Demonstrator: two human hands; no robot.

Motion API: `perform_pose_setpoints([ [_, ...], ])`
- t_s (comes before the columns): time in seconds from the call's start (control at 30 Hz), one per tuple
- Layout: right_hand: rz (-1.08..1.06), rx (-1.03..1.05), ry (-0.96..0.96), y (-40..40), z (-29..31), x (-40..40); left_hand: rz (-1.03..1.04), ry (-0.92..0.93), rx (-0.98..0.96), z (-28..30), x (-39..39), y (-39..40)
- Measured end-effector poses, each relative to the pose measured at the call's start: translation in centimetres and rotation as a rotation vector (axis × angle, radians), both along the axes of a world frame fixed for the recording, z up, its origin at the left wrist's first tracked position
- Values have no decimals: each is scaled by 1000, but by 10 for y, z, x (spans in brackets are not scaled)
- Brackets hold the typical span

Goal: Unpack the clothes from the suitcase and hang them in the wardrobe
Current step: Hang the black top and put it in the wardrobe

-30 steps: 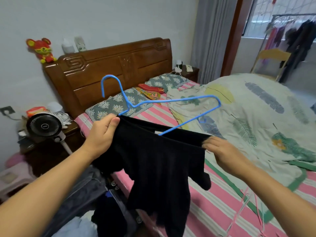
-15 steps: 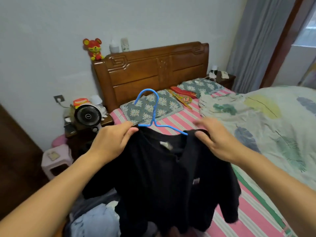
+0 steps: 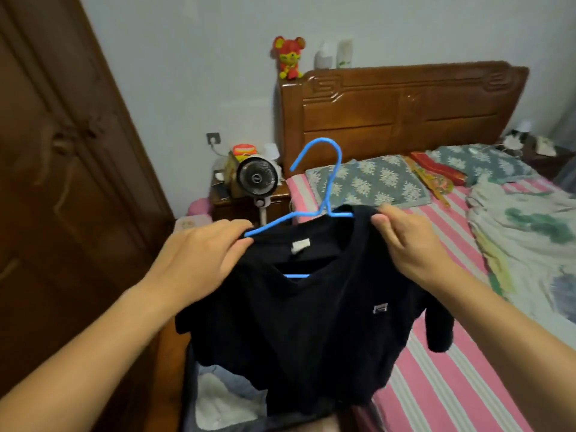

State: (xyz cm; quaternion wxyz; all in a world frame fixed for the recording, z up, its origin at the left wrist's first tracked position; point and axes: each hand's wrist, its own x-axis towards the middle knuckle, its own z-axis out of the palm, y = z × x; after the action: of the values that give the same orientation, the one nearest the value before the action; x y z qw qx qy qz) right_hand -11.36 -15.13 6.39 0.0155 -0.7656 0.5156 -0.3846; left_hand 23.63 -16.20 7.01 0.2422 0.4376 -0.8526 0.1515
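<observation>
Head view: black shirt [image 3: 311,322] on blue hanger [image 3: 324,194], shoulders pinched in left grip [image 3: 199,263] and right grip [image 3: 411,244].

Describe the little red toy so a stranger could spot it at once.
Find the carved wooden headboard of the bed. On its top left corner stands the red plush mouse, beside two pale bottles. It alone is bright red and yellow, with round ears.

We see soft, even indoor light on the pale wall [image 3: 193,73]; the wardrobe door [image 3: 62,182] at left lies dim and motion-blurred; wide-angle distortion bends the edges, and the black garment [image 3: 305,322] loses detail
</observation>
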Motion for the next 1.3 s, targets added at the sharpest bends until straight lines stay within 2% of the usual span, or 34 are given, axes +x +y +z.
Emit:
perform_pose_setpoints([
  [0.1,75,-37,38,-29,-3,39,136,22,-33,-3,16,4],
  [0.17,107,-38,50,-51,-19,37,277,33,-79,2,40,7],
  [0.3,6,259,151,-101,-77,23,508,-28,-127,3,75,23],
  [0.37,-9,340,242,-120,-95,30,597,-82,-126,-2,89,26],
  [0.47,0,187,239,-142,-98,42,786,-128,-120,-10,111,33],
  [0.57,117,-1,152,-154,-102,62,970,-97,-164,-14,114,49],
  [0.67,217,-24,87,-166,-87,93,930,-78,-255,-8,108,70],
  [0.73,367,16,-8,-174,-48,124,861,-82,-310,-1,102,83],
  [0.77,502,22,21,-176,-25,143,856,-80,-335,5,99,89],
  [0.87,929,81,335,-168,34,200,916,-67,-354,28,97,106],
  [0.93,1127,175,475,-158,55,226,993,-57,-369,44,103,124],
  [1.07,1475,253,429,-120,79,252,1194,-39,-398,63,131,173],
  [1.23,1778,193,300,-57,73,284,1365,73,-244,67,166,224],
  [1.3,1856,344,306,-42,65,295,1394,104,-240,64,173,243],
])
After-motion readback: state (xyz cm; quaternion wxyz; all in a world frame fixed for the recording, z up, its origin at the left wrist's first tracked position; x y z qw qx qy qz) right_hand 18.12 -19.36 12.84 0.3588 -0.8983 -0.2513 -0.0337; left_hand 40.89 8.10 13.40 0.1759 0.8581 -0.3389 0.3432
